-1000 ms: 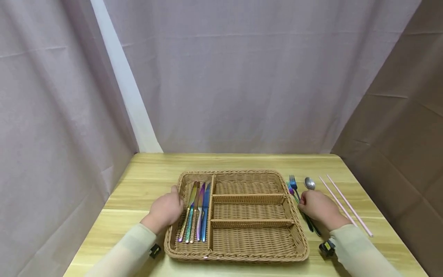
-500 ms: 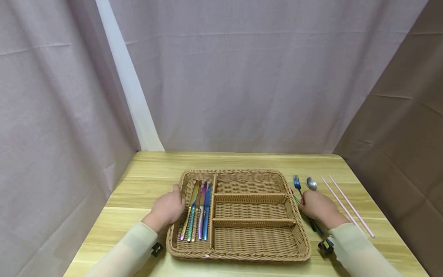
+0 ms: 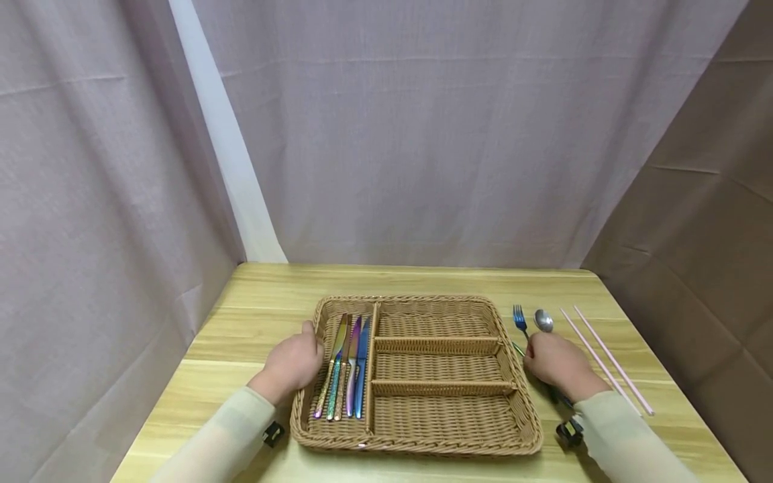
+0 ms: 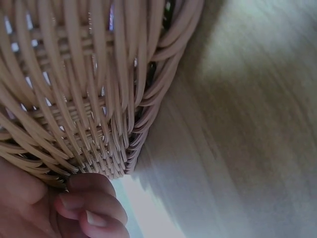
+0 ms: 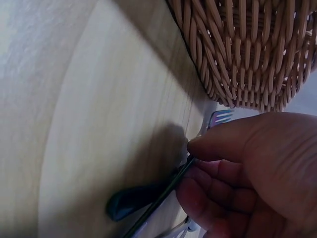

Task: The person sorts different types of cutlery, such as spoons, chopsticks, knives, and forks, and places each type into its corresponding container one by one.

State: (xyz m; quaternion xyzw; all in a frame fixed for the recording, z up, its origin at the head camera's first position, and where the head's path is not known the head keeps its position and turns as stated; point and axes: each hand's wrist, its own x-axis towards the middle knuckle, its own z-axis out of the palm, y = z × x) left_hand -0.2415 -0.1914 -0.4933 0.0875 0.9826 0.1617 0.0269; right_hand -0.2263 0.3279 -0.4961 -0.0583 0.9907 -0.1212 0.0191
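Right hand (image 5: 247, 178) pinches a fork (image 5: 160, 198) beside the basket (image 3: 423, 446)

The thumb and fingertips are together on the slim dark handle, low over the table (image 3: 253, 335); the tines lie near the woven outer wall. A 2nd dark handle (image 5: 131, 199) lies close alongside, so a loose pinch could drag it too, and lifting toward the wicker could snag the tines. The left hand (image 3: 292, 362) grips the basket's left rim; a tug there might shift the 5 knives (image 3: 350, 392) in the long left compartment. Farther right lie a spoon (image 3: 543, 320) and 2 pink chopsticks (image 3: 614, 362).

In the head view, the right hand covers its fingertips and the spoon's handle; whether the blue tines (image 3: 519, 318) there belong to the held fork, I cannot tell. The left wrist view cuts the basket off.
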